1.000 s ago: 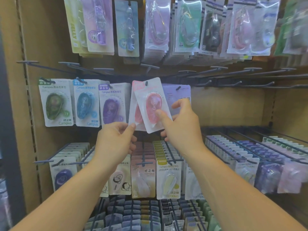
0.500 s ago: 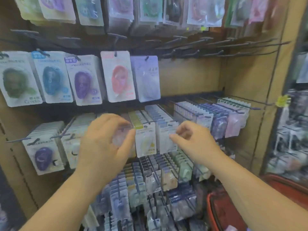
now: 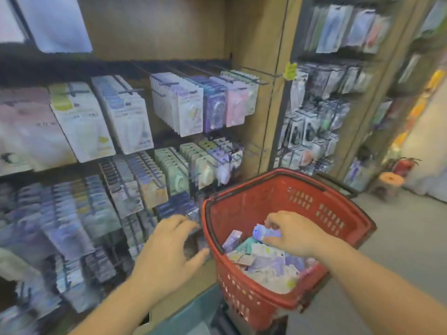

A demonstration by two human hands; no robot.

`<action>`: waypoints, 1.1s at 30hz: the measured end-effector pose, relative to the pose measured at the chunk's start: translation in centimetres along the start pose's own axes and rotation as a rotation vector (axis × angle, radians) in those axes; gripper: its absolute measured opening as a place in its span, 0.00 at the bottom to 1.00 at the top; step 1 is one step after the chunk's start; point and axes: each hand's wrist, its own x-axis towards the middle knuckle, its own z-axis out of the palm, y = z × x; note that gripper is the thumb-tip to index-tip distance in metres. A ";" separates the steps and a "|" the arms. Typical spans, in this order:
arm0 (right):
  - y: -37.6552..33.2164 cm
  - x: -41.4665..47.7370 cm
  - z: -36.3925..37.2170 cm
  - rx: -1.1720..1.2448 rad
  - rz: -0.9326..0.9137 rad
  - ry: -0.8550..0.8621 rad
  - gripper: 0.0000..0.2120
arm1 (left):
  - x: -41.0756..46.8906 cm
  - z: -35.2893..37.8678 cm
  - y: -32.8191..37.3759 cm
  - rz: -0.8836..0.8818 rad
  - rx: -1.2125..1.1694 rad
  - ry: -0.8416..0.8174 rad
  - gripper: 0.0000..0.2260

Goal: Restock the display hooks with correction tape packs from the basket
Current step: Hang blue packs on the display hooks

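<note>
Dropped from the hooks (image 3: 254, 73), right hand (image 3: 294, 234) pinches a pack (image 3: 262, 232) in the basket (image 3: 285, 176), left hand (image 3: 169, 247) spread; hanging it should come next.

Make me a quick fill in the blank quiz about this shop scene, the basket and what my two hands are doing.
1. The basket holding the loose packs is coloured ___.
2. The right hand reaches into the basket and grips a pack coloured ___.
3. The left hand hovers outside the basket, fingers spread, holding ___.

Missing words: red; blue; nothing.
</note>
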 end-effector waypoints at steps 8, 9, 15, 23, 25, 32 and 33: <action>12.0 1.3 3.4 0.035 -0.131 -0.139 0.19 | 2.0 9.7 6.8 -0.144 0.092 -0.154 0.28; 13.5 1.8 3.7 0.022 -0.164 -0.165 0.19 | 2.4 10.6 7.6 -0.165 0.128 -0.168 0.29; 18.0 5.5 4.0 -0.029 -0.310 -0.309 0.22 | 2.8 13.0 10.3 -0.340 0.256 -0.223 0.30; 16.8 11.2 6.2 0.029 -0.410 -0.405 0.18 | 2.6 14.0 10.1 -0.435 0.237 -0.183 0.29; 16.6 12.1 6.9 0.059 -0.373 -0.450 0.19 | 2.4 14.4 9.7 -0.419 0.191 -0.184 0.28; 16.4 16.2 9.3 -0.052 -0.347 -0.614 0.22 | 1.4 15.1 9.2 -0.399 0.098 -0.079 0.30; 16.5 16.9 10.0 -0.064 -0.332 -0.635 0.22 | 1.4 15.0 9.4 -0.418 0.088 -0.102 0.30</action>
